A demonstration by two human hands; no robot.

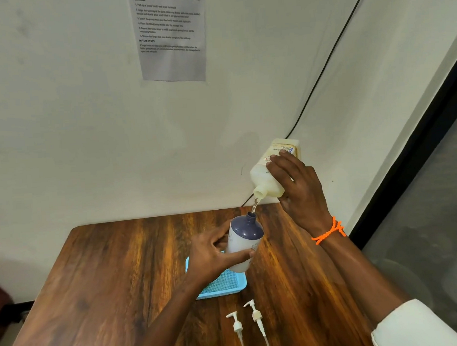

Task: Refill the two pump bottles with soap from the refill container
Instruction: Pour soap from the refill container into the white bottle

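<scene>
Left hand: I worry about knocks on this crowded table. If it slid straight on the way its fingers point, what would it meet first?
Probably nothing: the left hand already grips the pump bottle, and beyond it only bare table shows, though depth is unclear.

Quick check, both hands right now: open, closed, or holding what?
Left hand: grips the white pump bottle with the dark blue shoulder, tilted, cap off.
Right hand: grips the cream plastic refill container, tipped to pour.
</scene>
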